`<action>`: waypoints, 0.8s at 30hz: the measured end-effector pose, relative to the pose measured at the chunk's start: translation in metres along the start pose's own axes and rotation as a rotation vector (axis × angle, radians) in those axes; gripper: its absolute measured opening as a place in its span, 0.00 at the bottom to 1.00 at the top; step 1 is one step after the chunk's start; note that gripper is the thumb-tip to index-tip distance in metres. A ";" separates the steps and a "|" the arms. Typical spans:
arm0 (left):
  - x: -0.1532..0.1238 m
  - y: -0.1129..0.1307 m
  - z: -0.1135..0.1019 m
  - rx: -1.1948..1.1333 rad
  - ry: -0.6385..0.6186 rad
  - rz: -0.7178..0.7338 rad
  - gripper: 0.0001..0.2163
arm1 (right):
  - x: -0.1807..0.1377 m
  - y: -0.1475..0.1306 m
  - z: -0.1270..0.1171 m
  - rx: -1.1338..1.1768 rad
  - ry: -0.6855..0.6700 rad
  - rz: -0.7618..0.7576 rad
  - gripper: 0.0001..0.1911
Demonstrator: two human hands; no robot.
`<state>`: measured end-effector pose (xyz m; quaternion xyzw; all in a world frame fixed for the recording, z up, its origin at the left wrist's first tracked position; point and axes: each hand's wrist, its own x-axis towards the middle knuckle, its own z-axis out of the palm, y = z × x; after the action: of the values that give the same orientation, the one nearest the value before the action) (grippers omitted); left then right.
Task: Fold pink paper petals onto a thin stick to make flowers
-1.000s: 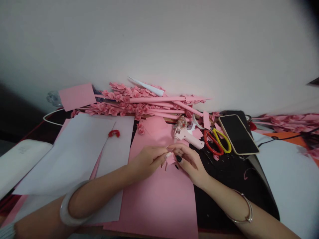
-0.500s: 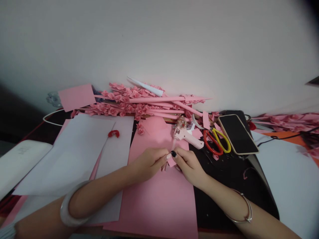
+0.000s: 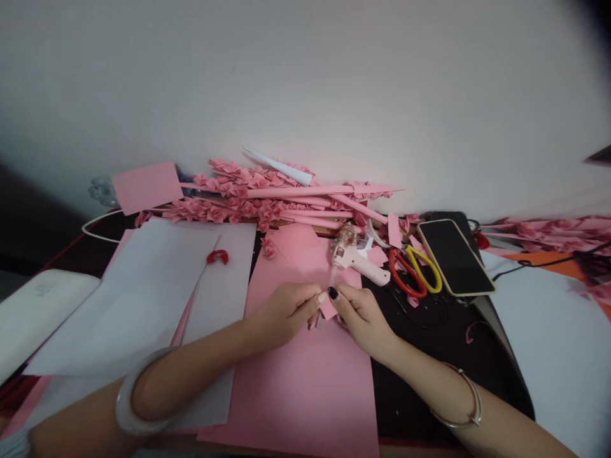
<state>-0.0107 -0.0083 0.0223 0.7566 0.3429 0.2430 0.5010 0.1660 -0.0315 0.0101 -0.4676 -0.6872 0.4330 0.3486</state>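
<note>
My left hand (image 3: 286,312) and my right hand (image 3: 360,315) meet over a large pink paper sheet (image 3: 305,375). Both pinch a small pink paper piece (image 3: 327,310) between their fingertips, thumbs touching on top. The piece has cut strips hanging at its left. A pale bangle sits on my left wrist and a thin metal bracelet on my right.
A pink glue gun (image 3: 358,261) lies just beyond the hands. Red and yellow scissors (image 3: 415,270) and a phone (image 3: 456,256) lie to the right. White sheets (image 3: 143,292) with a red clip (image 3: 218,256) lie left. Pink paper roses and rolled stems (image 3: 267,197) pile along the wall.
My right hand's fingers have closed in on the paper piece, its thumb moving up to meet the left thumb. Both hands have stayed over the pink sheet.
</note>
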 end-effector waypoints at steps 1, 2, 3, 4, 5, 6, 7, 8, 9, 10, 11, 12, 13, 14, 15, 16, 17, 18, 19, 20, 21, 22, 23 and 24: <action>0.000 0.001 0.000 -0.008 -0.006 -0.009 0.16 | 0.000 0.000 0.000 -0.028 0.006 -0.008 0.20; 0.000 0.001 0.000 -0.020 -0.016 -0.023 0.16 | 0.000 -0.001 -0.001 -0.052 0.009 -0.014 0.20; 0.000 0.001 0.000 -0.041 -0.028 -0.043 0.16 | 0.000 -0.001 -0.001 -0.066 0.012 -0.019 0.20; 0.001 0.000 0.000 -0.074 -0.039 -0.066 0.15 | 0.000 -0.001 -0.001 -0.069 0.016 -0.020 0.21; 0.001 -0.001 0.000 -0.117 -0.050 -0.090 0.13 | -0.001 0.000 -0.001 -0.063 0.023 -0.015 0.21; 0.001 -0.003 0.001 -0.178 -0.055 -0.111 0.11 | -0.001 0.000 -0.001 -0.051 0.035 -0.007 0.21; 0.002 -0.005 0.002 -0.244 -0.048 -0.113 0.09 | -0.001 0.001 -0.001 -0.037 0.051 0.004 0.21; 0.002 -0.007 0.003 -0.301 -0.042 -0.109 0.08 | -0.001 0.002 -0.001 -0.027 0.068 0.013 0.21; 0.002 -0.008 0.004 -0.347 -0.029 -0.108 0.07 | -0.002 0.003 0.000 -0.024 0.082 0.022 0.21; 0.003 -0.009 0.005 -0.390 -0.012 -0.105 0.06 | -0.002 0.004 0.000 -0.028 0.090 0.030 0.21; 0.003 -0.010 0.006 -0.426 0.008 -0.105 0.05 | -0.002 0.004 0.001 -0.034 0.095 0.035 0.21; 0.003 -0.011 0.006 -0.457 0.028 -0.109 0.05 | -0.002 0.004 0.001 -0.042 0.097 0.039 0.20; 0.004 -0.011 0.006 -0.485 0.046 -0.114 0.05 | -0.002 0.004 0.001 -0.054 0.096 0.042 0.20; 0.004 -0.011 0.006 -0.506 0.061 -0.123 0.05 | -0.002 0.004 0.001 -0.070 0.097 0.042 0.20; 0.004 -0.011 0.006 -0.519 0.074 -0.132 0.04 | -0.002 0.004 0.000 -0.090 0.104 0.037 0.20; 0.005 -0.011 0.006 -0.524 0.087 -0.140 0.04 | -0.003 0.004 0.000 -0.117 0.116 0.028 0.19; 0.006 -0.012 0.005 -0.521 0.100 -0.146 0.04 | -0.003 0.004 0.000 -0.143 0.132 0.013 0.18; 0.006 -0.012 0.005 -0.511 0.116 -0.152 0.05 | -0.003 0.004 0.000 -0.164 0.154 -0.009 0.15; 0.007 -0.013 0.004 -0.496 0.133 -0.160 0.05 | -0.003 0.005 0.000 -0.175 0.179 -0.036 0.10; 0.007 -0.013 0.004 -0.480 0.151 -0.167 0.06 | -0.003 0.005 0.000 -0.182 0.206 -0.065 0.04; 0.007 -0.013 0.003 -0.463 0.167 -0.175 0.07 | -0.004 0.005 0.000 -0.189 0.232 -0.094 0.03; 0.007 -0.013 0.003 -0.445 0.178 -0.181 0.07 | -0.004 0.005 0.000 -0.205 0.254 -0.120 0.09; 0.007 -0.013 0.003 -0.431 0.186 -0.183 0.08 | -0.004 0.005 -0.001 -0.234 0.268 -0.144 0.12; 0.007 -0.013 0.003 -0.422 0.190 -0.180 0.09 | -0.004 0.005 -0.001 -0.276 0.268 -0.167 0.14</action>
<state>-0.0081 -0.0015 0.0097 0.5756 0.3960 0.3336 0.6329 0.1697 -0.0336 0.0057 -0.5057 -0.7239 0.2382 0.4044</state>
